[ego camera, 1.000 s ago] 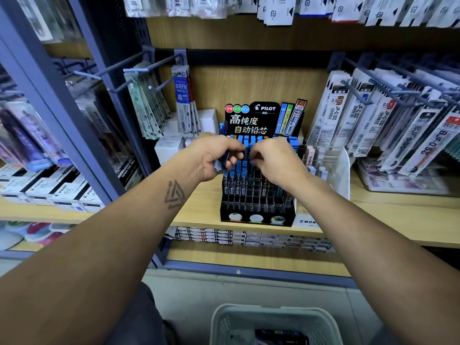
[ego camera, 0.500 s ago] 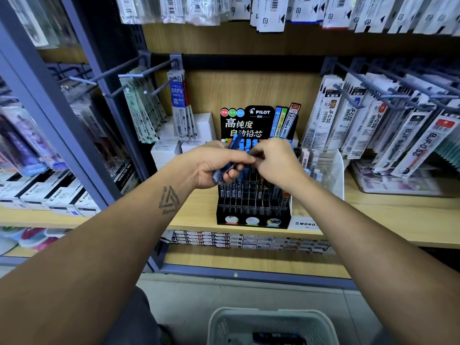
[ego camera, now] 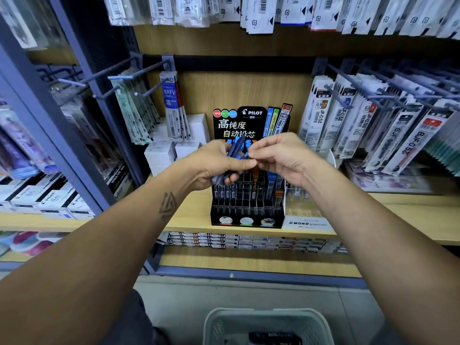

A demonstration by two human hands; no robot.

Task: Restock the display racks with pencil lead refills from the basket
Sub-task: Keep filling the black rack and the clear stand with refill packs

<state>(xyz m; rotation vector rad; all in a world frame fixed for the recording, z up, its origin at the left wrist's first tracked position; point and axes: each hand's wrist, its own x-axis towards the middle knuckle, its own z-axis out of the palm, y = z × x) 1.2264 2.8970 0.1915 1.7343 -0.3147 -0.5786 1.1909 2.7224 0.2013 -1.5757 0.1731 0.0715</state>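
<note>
Gripping blue refills [ego camera: 232,155], left hand [ego camera: 214,165] meets pinching right hand [ego camera: 281,155] before PILOT rack [ego camera: 246,207].

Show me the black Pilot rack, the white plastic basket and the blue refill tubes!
black Pilot display rack [ego camera: 246,215], head view, its front wall.
white plastic basket [ego camera: 263,316], head view, its rim.
blue refill tubes [ego camera: 234,149], head view, upper ends.

Refills [ego camera: 232,155]: slim dark-blue tubes, bunched, tilted (held above rack)
Rack [ego camera: 247,207]: black, slotted, part-filled
Basket [ego camera: 267,324]: pale, floor
</note>
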